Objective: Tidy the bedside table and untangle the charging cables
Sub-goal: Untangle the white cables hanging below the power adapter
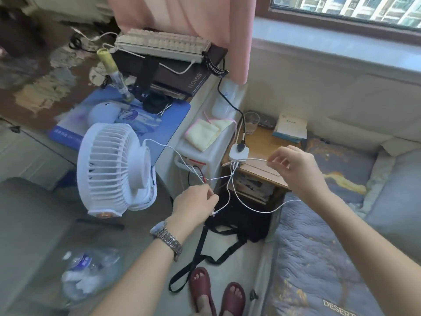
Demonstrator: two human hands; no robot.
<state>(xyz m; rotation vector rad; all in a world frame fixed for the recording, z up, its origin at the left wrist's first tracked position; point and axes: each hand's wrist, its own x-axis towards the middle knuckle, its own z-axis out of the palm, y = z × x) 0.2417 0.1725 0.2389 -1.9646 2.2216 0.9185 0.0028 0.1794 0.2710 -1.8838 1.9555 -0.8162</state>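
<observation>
A small wooden bedside table (262, 153) stands between a white plastic cabinet and the bed. A white charger hub (238, 152) sits at its front left corner, with several thin white charging cables (248, 207) plugged in and hanging tangled below it. My left hand (193, 202) pinches a bundle of these cables low in front of the cabinet. My right hand (293, 165) is raised over the table's front edge, pinching one white cable (252, 159) that runs level to the hub. A clear glass (251, 122) and a white book (290, 127) stand on the table's back.
A white desk fan (114, 169), its cable joining the tangle, sits at the left. A yellow cloth (204, 133) lies on the white cabinet (200, 156). A black strap bag (239, 220) lies on the floor below. The bed (319, 247) is at right, a desk with keyboard (159, 43) behind.
</observation>
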